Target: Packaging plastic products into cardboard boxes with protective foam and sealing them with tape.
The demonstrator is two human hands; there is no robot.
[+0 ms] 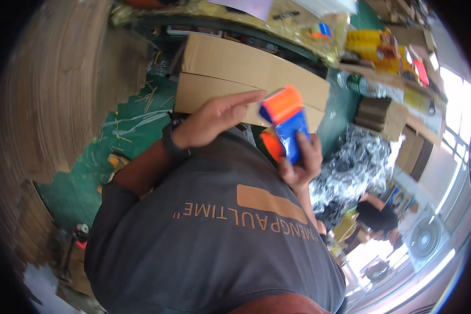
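My right hand (300,163) grips an orange and blue tape dispenser (285,123) in front of my chest. My left hand (214,121), with a black band on its wrist, is stretched flat with its fingertips touching the orange top end of the dispenser. Just beyond both hands lie flat brown cardboard boxes (246,73). My grey shirt (214,235) fills the lower middle of the view.
A tall stack of cardboard sheets (57,94) curves along the left above a green floor (125,131). Crumpled silver foil (350,167) lies at the right. Another person in a black top (378,215) bends near a fan (425,238). Cluttered shelves (382,47) run along the back.
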